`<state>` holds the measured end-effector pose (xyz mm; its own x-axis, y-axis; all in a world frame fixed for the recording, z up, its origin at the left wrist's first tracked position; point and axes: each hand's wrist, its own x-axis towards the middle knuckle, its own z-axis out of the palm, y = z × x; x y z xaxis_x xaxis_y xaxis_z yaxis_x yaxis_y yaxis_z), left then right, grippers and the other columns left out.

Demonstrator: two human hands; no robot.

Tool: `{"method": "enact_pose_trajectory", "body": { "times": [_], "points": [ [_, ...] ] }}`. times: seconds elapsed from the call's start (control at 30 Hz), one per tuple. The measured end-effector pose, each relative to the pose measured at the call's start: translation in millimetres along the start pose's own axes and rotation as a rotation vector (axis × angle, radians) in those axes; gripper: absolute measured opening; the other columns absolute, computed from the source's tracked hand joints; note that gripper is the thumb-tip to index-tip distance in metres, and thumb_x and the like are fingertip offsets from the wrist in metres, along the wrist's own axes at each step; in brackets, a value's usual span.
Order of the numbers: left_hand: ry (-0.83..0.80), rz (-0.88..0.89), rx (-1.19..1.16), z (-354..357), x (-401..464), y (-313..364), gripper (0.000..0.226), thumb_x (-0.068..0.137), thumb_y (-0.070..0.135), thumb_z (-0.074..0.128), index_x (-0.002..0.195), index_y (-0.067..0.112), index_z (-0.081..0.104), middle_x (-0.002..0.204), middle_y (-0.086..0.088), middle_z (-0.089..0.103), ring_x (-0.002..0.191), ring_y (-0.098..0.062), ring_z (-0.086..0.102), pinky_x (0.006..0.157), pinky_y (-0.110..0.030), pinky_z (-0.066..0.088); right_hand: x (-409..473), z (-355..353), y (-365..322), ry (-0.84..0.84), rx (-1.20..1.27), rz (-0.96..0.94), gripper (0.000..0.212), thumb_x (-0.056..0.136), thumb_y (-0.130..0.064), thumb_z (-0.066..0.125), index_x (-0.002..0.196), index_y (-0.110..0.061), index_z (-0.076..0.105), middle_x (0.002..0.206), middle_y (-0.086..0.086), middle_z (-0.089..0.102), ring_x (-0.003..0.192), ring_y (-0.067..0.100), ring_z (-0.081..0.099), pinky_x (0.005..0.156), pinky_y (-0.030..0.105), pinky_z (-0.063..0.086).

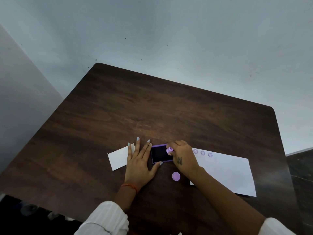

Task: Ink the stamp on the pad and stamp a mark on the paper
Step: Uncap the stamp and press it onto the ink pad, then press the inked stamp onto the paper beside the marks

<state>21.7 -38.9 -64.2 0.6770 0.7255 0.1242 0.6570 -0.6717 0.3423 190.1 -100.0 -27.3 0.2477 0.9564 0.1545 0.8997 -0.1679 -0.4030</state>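
Dark wood table [118, 107] fills the room's corner. White paper [228, 172] with three purple marks lies right. Her left hand [138, 164] rests flat, fingers spread, beside the ink pad [160, 154]. Her right hand [184, 157] pinches the lilac stamp [169, 150] over the pad's edge; a round cap [176, 176] sits nearby.

On the table [152, 107], near its front edge, the ink pad [160, 154] lies at the middle. The stamp [169, 150] sits over its right edge. A small card [118, 157] lies to its left, the paper [228, 172] to its right bearing 3 marks [202, 152] along its back edge. A cap [176, 176] lies before the pad.
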Motion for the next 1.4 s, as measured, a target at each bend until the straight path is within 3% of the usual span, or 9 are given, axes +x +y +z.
{"method": "enact_pose_trajectory", "body": {
  "times": [0.17,0.27,0.37,0.57,0.7,0.9,1.0,1.13,1.4],
  "points": [
    [0.004,0.009,-0.003,0.1,0.1,-0.3,0.075,0.082,0.064,0.039,0.136,0.013,0.039,0.146,0.0,0.04,0.143,-0.024,0.009,0.116,-0.041,-0.014,-5.4,5.3,-5.8,-0.045,0.007,0.112,0.028,0.062,0.01,0.072,0.086,-0.004,0.068,0.082,0.015,0.072,0.076,0.031,0.063,0.066,0.03,0.047],
    [0.012,0.014,-0.006,0.6,-0.1,-0.8,0.074,0.082,0.063,0.041,0.136,0.013,0.04,0.145,0.0,0.041,0.143,-0.024,0.01,0.117,-0.043,-0.012,1.8,-1.1,4.4,-0.062,-0.017,-0.083,0.028,0.056,0.009,0.077,0.077,-0.007,0.067,0.071,0.01,0.07,0.062,0.027,0.062,0.06,0.021,0.038],
    [0.011,0.01,-0.007,1.1,0.1,-0.7,0.075,0.082,0.064,0.039,0.137,0.012,0.039,0.146,0.0,0.04,0.143,-0.026,0.011,0.117,-0.045,-0.008,9.6,-7.9,14.1,-0.087,-0.076,-0.232,0.027,0.054,0.005,0.081,0.074,-0.006,0.069,0.067,0.009,0.071,0.057,0.025,0.063,0.052,0.02,0.047],
    [-0.001,0.013,-0.003,3.0,0.0,-1.0,0.075,0.082,0.064,0.039,0.138,0.014,0.037,0.147,0.001,0.038,0.144,-0.023,0.005,0.117,-0.045,-0.008,-7.1,8.0,-1.5,0.041,-0.054,-0.043,0.033,0.05,0.013,0.073,0.077,-0.004,0.066,0.07,0.011,0.069,0.063,0.028,0.062,0.053,0.025,0.049],
    [-0.023,0.005,0.016,0.9,-0.1,0.3,0.076,0.082,0.065,0.036,0.137,0.013,0.039,0.146,0.0,0.039,0.144,-0.026,0.008,0.117,-0.046,-0.008,-1.8,-2.9,-1.8,-0.092,0.033,-0.034,0.025,0.057,0.011,0.067,0.077,-0.003,0.066,0.073,0.016,0.069,0.067,0.034,0.062,0.059,0.026,0.045],
    [-0.057,-0.002,0.039,-1.5,-2.2,1.8,0.08,0.083,0.068,0.03,0.141,0.012,0.03,0.15,-0.002,0.032,0.144,-0.026,0.004,0.117,-0.046,-0.005,-6.4,-33.8,5.2,0.062,0.719,0.56,0.013,0.074,-0.006,0.072,0.085,-0.012,0.071,0.085,0.009,0.071,0.081,0.02,0.065,0.075,0.029,0.053],
    [-0.055,-0.008,0.045,-2.8,-3.1,2.1,0.085,0.082,0.073,0.021,0.145,0.016,0.02,0.153,-0.001,0.023,0.144,-0.025,-0.001,0.117,-0.043,-0.009,-28.6,-57.4,10.5,0.153,1.39,0.866,0.016,0.084,-0.001,0.062,0.098,-0.006,0.066,0.097,0.01,0.068,0.089,0.018,0.065,0.07,0.018,0.058],
    [-0.008,-0.01,0.012,-5.3,-2.1,5.9,0.086,0.08,0.076,0.019,0.143,0.017,0.025,0.152,-0.003,0.027,0.144,-0.026,0.003,0.117,-0.044,-0.009,-65.7,-84.9,19.3,0.316,1.957,1.147,0.014,0.086,-0.001,0.057,0.096,0.001,0.067,0.083,0.016,0.075,0.077,0.02,0.072,0.061,0.025,0.061],
    [0.013,0.187,-0.082,-6.3,17.9,61.9,0.081,0.08,0.074,0.028,0.138,0.018,0.037,0.15,0.001,0.031,0.144,-0.023,0.007,0.117,-0.042,-0.01,-108.7,-92.4,38.7,0.527,2.178,1.176,0.029,0.066,-0.002,0.064,0.094,0.005,0.063,0.079,0.019,0.074,0.064,0.02,0.072,0.051,0.027,0.059]
  ]
}}
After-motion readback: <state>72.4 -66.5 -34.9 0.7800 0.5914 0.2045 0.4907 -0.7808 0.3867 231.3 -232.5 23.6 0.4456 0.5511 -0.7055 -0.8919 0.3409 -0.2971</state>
